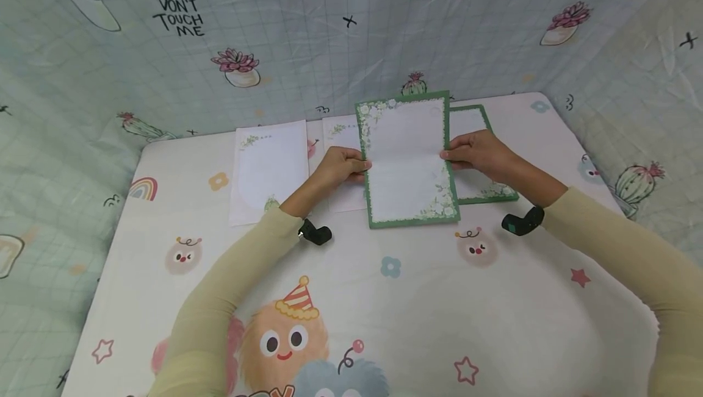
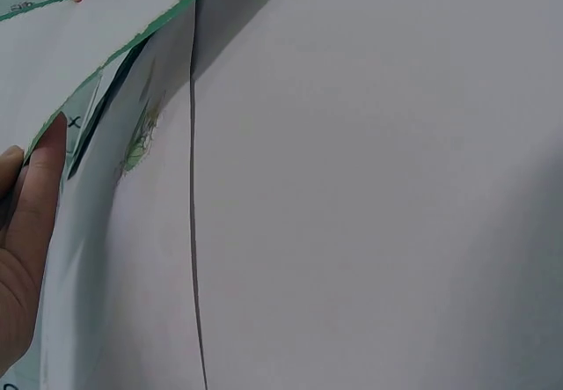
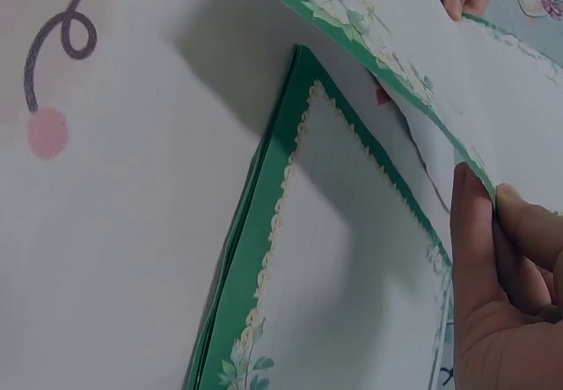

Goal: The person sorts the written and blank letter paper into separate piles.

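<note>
A sheet of paper [image 1: 407, 165] with a green border and white flowers in its corners is held up off the table, a faint crease across its middle. My left hand [image 1: 342, 168] pinches its left edge between thumb and fingers. On the opposite edge, my right hand [image 1: 479, 154] pinches the paper the same way. Behind and to the right lies a stack of green-bordered sheets [image 3: 343, 258], partly covered by the raised one. To the left rest white sheets with small leaf prints, one in full view [image 1: 273, 168] and another [image 1: 340, 135] half hidden.
A white tablecloth [image 1: 417, 318] with cartoon prints covers the table. Patterned fabric [image 1: 307, 37] hangs close behind the papers and along both sides. Black wrist devices [image 1: 315, 233] are worn at both cuffs.
</note>
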The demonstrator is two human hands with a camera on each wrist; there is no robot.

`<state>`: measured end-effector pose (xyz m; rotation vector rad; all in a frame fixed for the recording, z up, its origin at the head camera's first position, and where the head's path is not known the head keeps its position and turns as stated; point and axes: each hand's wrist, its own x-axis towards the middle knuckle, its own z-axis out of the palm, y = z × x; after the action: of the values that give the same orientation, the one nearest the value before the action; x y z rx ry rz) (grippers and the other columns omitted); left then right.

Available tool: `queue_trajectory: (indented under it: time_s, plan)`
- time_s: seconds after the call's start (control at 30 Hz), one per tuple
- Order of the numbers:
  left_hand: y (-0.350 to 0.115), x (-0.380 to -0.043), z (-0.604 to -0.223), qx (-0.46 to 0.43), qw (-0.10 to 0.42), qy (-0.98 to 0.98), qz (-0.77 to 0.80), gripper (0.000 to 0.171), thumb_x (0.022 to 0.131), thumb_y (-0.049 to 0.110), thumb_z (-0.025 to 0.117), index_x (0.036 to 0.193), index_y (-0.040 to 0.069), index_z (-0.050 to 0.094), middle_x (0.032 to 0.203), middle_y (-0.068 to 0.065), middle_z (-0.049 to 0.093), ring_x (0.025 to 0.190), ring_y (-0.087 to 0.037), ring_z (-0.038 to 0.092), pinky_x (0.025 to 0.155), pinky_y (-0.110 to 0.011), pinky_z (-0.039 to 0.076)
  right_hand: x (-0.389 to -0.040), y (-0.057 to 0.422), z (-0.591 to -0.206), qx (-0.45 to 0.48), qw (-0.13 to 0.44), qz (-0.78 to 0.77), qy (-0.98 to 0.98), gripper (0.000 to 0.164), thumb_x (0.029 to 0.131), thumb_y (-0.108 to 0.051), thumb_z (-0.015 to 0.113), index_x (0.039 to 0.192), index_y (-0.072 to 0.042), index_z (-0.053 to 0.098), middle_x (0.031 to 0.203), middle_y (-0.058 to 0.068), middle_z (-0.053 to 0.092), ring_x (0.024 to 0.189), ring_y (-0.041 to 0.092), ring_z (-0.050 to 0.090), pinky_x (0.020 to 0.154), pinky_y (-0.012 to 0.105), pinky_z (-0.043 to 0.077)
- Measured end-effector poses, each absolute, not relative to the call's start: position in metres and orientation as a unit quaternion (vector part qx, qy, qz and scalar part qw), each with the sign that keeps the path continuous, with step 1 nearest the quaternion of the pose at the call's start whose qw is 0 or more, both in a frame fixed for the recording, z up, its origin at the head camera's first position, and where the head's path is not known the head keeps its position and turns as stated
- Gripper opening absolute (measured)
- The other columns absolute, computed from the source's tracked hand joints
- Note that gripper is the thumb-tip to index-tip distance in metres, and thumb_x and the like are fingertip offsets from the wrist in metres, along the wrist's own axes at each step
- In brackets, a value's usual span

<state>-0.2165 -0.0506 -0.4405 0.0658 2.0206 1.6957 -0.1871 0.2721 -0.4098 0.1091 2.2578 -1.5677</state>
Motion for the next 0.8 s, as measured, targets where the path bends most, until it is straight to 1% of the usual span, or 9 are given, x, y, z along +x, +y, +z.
queue_trajectory:
  time_s: [0.17, 0.27, 0.4, 0.5, 0.63, 0.8]
  plan:
    - [-0.046, -0.218, -0.441, 0.028, 0.252, 0.736, 0.628, 0.014, 0.094, 0.006, 0.073, 0.083, 0.001, 0.067, 0.078, -0.002, 0.063, 0.064, -0.009, 0.062, 0.066, -0.02, 0.058, -0.186, 0.279, -0.41, 0.034, 0.19, -0.564, 0.803, 0.029, 0.097, -0.019, 0.073, 0.114, 0.003, 0.064, 0.104, -0.004, 0.071, 0.091, 0.006, 0.07, 0.084, 0.025, 0.06]
    - [-0.042, -0.218, -0.439, 0.038, 0.254, 0.734, 0.629, 0.016, 0.095, 0.006, 0.073, 0.08, 0.001, 0.066, 0.077, -0.002, 0.062, 0.065, -0.01, 0.063, 0.068, -0.023, 0.059, -0.184, 0.286, -0.409, 0.032, 0.183, -0.569, 0.801, 0.029, 0.097, -0.02, 0.072, 0.114, 0.002, 0.066, 0.105, -0.005, 0.072, 0.091, 0.008, 0.07, 0.085, 0.024, 0.059]
    - [-0.035, -0.219, -0.436, 0.048, 0.259, 0.731, 0.63, 0.02, 0.095, 0.007, 0.073, 0.078, 0.002, 0.064, 0.076, -0.002, 0.061, 0.067, -0.012, 0.063, 0.073, -0.028, 0.06, -0.182, 0.295, -0.409, 0.034, 0.177, -0.565, 0.805, 0.03, 0.099, -0.023, 0.069, 0.117, 0.0, 0.065, 0.107, -0.006, 0.07, 0.091, 0.006, 0.07, 0.084, 0.022, 0.059]
    - [-0.031, -0.22, -0.436, 0.05, 0.259, 0.726, 0.635, 0.022, 0.095, 0.006, 0.073, 0.076, 0.003, 0.063, 0.074, -0.001, 0.059, 0.066, -0.012, 0.063, 0.073, -0.029, 0.06, -0.182, 0.301, -0.41, 0.044, 0.173, -0.566, 0.805, 0.03, 0.1, -0.026, 0.069, 0.118, -0.003, 0.065, 0.107, -0.008, 0.068, 0.091, 0.004, 0.07, 0.085, 0.022, 0.058]
    - [-0.025, -0.22, -0.436, 0.054, 0.257, 0.716, 0.647, 0.025, 0.094, 0.005, 0.073, 0.073, 0.002, 0.06, 0.071, -0.002, 0.058, 0.065, -0.012, 0.065, 0.073, -0.029, 0.061, -0.182, 0.306, -0.409, 0.058, 0.162, -0.57, 0.803, 0.028, 0.099, -0.029, 0.07, 0.115, -0.006, 0.068, 0.103, -0.011, 0.067, 0.09, 0.003, 0.069, 0.084, 0.021, 0.058]
    - [-0.015, -0.218, -0.435, 0.058, 0.26, 0.7, 0.663, 0.025, 0.095, 0.005, 0.071, 0.073, 0.002, 0.061, 0.073, -0.004, 0.06, 0.07, -0.015, 0.067, 0.081, -0.036, 0.062, -0.181, 0.313, -0.404, 0.072, 0.147, -0.585, 0.794, 0.022, 0.097, -0.03, 0.072, 0.109, -0.011, 0.071, 0.1, -0.014, 0.067, 0.088, 0.003, 0.067, 0.08, 0.018, 0.058]
